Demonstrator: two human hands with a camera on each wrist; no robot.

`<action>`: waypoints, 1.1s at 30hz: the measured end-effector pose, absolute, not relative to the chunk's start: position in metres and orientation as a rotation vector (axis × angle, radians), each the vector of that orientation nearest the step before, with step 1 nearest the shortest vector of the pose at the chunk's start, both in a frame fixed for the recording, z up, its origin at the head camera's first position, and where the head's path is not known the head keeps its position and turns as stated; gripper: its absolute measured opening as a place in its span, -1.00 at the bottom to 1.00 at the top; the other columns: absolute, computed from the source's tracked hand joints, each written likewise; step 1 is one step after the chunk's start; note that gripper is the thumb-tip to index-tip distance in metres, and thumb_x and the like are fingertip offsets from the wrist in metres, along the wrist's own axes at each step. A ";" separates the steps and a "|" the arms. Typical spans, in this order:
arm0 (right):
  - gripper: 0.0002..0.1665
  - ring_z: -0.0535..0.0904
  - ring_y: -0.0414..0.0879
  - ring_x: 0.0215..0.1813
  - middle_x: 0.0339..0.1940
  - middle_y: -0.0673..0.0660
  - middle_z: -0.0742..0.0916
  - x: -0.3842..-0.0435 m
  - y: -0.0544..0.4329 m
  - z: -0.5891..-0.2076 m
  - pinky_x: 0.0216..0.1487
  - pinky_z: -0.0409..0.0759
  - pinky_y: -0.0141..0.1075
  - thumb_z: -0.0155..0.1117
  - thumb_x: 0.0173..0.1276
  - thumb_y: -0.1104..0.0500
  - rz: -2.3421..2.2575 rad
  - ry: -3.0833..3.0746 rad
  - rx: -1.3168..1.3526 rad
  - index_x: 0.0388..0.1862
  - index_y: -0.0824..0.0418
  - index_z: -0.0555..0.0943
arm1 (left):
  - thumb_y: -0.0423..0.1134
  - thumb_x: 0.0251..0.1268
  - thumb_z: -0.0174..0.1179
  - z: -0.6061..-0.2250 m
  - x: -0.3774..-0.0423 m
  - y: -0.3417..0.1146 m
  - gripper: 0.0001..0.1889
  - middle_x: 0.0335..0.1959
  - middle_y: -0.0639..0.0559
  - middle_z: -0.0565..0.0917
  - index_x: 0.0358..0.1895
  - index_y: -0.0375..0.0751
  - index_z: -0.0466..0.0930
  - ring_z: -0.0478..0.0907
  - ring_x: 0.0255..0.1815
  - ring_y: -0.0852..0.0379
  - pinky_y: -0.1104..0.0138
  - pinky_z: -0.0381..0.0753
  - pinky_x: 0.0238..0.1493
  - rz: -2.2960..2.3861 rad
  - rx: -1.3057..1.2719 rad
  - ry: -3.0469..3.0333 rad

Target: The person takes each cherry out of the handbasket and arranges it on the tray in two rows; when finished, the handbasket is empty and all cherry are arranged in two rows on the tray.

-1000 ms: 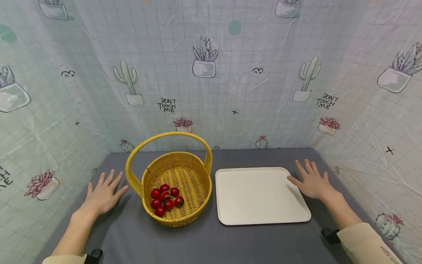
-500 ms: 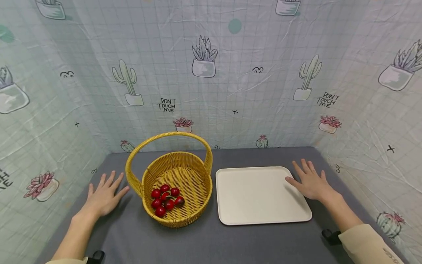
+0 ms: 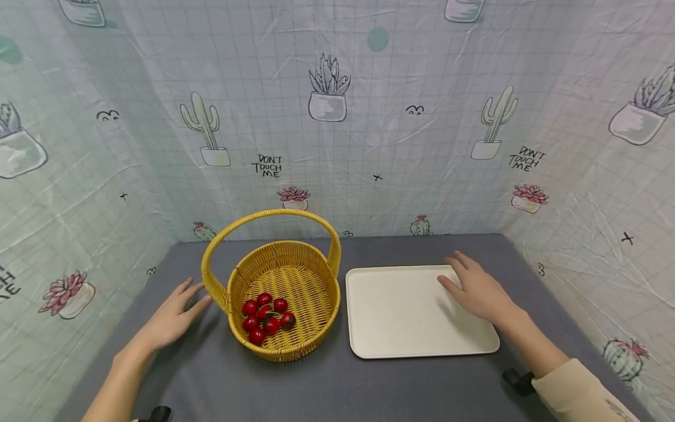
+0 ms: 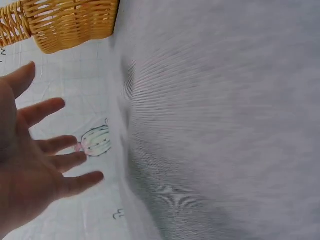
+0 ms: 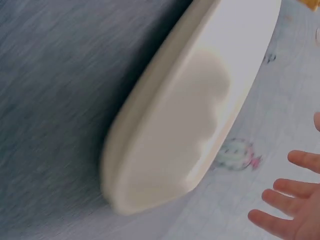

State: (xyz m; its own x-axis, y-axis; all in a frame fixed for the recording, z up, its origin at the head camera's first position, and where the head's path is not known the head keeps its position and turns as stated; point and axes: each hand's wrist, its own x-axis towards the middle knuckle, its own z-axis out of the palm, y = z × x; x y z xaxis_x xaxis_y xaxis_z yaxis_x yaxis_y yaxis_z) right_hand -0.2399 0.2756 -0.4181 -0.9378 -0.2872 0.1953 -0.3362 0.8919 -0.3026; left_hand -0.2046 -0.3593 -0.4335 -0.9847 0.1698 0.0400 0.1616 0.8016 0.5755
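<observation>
A round yellow wicker basket [image 3: 311,293] with a tall arched handle [image 3: 271,212] stands left of centre. Several dark red cherries [image 3: 270,326] lie together in its lower left part. My left hand [image 3: 167,321] is just left of the basket, its fingers spread and holding nothing; in the left wrist view the fingers [image 4: 75,185] are apart from the basket wall [image 4: 75,22]. Over the right part of a white rectangular tray [image 3: 401,310] hovers my right hand [image 3: 480,293], fingers extended, with nothing in it. Its shadow falls on the tray in the right wrist view.
A dark grey cloth [image 3: 316,390] covers the table. Behind and on both sides hangs a pale curtain [image 3: 364,146] printed with cacti and potted plants. The basket and the tray stand side by side with a narrow gap between them.
My right hand has moved left, from the tray's right edge to above the tray. The left hand has turned and come slightly closer to the basket. Basket, cherries and tray have stayed put.
</observation>
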 end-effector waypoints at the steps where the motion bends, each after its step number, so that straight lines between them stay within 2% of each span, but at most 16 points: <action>1: -0.30 0.28 0.48 0.43 0.49 0.53 0.33 -0.239 0.271 -0.417 0.20 0.47 0.41 0.11 0.64 -0.11 0.500 -2.899 0.489 0.46 0.41 0.39 | 0.12 0.64 0.00 -0.433 -0.203 -0.358 -0.28 0.54 -0.59 -0.02 0.51 -0.45 0.24 -0.05 0.49 -0.63 -0.54 0.11 0.28 0.973 0.265 2.979; 6: -0.47 0.54 0.34 0.24 0.28 0.40 0.57 -0.236 0.246 -0.410 -0.02 0.67 0.25 0.20 0.60 0.00 0.475 -2.806 0.537 0.32 0.35 0.54 | 0.07 0.62 0.07 -0.431 -0.193 -0.350 -0.36 0.43 -0.47 0.28 0.47 -0.38 0.34 0.25 0.40 -0.49 -0.38 0.39 0.23 1.134 0.161 2.993; 10: -0.54 0.63 0.23 0.15 0.19 0.30 0.66 -0.234 0.226 -0.407 -0.05 0.71 0.16 0.26 0.56 0.03 0.514 -2.749 0.594 0.25 0.31 0.60 | 0.04 0.64 0.05 -0.428 -0.185 -0.341 -0.38 0.39 -0.43 0.39 0.48 -0.37 0.31 0.42 0.34 -0.33 -0.08 0.63 0.17 1.334 0.084 2.883; 13: -0.60 0.68 0.15 0.08 0.14 0.23 0.70 -0.233 0.211 -0.404 -0.07 0.73 0.07 0.30 0.53 0.06 0.573 -2.711 0.653 0.20 0.27 0.63 | 0.03 0.65 0.06 -0.425 -0.181 -0.333 -0.37 0.40 -0.41 0.38 0.49 -0.39 0.26 0.56 0.23 0.05 0.14 0.74 0.08 1.508 0.029 2.747; 17: -0.67 0.69 0.08 0.02 0.07 0.13 0.73 -0.233 0.193 -0.399 -0.11 0.72 -0.05 0.32 0.51 0.10 0.697 -2.697 0.725 0.14 0.22 0.66 | 0.00 0.64 0.08 -0.424 -0.177 -0.324 -0.34 0.43 -0.37 0.31 0.51 -0.42 0.20 0.57 0.08 0.36 0.16 0.72 0.12 1.739 -0.043 2.533; 18: -0.68 0.69 0.07 0.02 0.07 0.12 0.73 -0.232 0.189 -0.398 -0.10 0.71 -0.06 0.32 0.51 0.11 0.733 -2.703 0.740 0.14 0.21 0.66 | -0.01 0.64 0.07 -0.423 -0.176 -0.322 -0.34 0.43 -0.37 0.30 0.52 -0.43 0.18 0.57 0.07 0.36 0.14 0.72 0.14 1.785 -0.059 2.485; 25: -0.78 0.67 -0.06 -0.04 -0.01 0.01 0.74 -0.232 0.160 -0.390 -0.09 0.71 -0.11 0.34 0.49 0.15 0.917 -2.715 0.863 0.05 0.14 0.67 | -0.04 0.65 0.07 -0.422 -0.170 -0.313 -0.29 0.40 -0.26 0.31 0.58 -0.38 0.01 0.54 0.23 0.00 0.05 0.65 0.23 1.960 -0.169 2.200; 29: -0.80 0.64 -0.13 -0.06 -0.02 0.00 0.73 -0.229 0.143 -0.386 -0.07 0.74 -0.04 0.33 0.49 0.16 0.978 -2.716 0.933 0.04 0.12 0.67 | -0.10 0.66 0.08 -0.422 -0.164 -0.308 -0.29 0.42 -0.23 0.32 0.59 -0.39 -0.02 0.55 0.21 0.02 0.03 0.63 0.26 1.997 -0.218 2.103; 33: -0.77 0.63 -0.16 -0.04 0.00 0.03 0.73 -0.225 0.127 -0.382 -0.06 0.73 -0.08 0.31 0.51 0.16 1.012 -2.711 1.025 0.09 0.14 0.66 | -0.16 0.66 0.06 -0.421 -0.158 -0.305 -0.31 0.34 -0.11 0.44 0.59 -0.42 -0.03 0.60 0.13 0.09 0.02 0.62 0.27 2.036 -0.262 2.021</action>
State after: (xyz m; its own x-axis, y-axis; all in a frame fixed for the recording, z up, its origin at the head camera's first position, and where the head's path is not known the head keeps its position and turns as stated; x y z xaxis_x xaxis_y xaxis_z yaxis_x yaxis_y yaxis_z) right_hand -0.2253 0.1268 -0.3824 -0.7749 -0.5652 0.2829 -0.6124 0.5606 -0.5574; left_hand -0.1579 -0.3053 -0.4212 -0.9498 0.0566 -0.3076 -0.3080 0.0016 0.9514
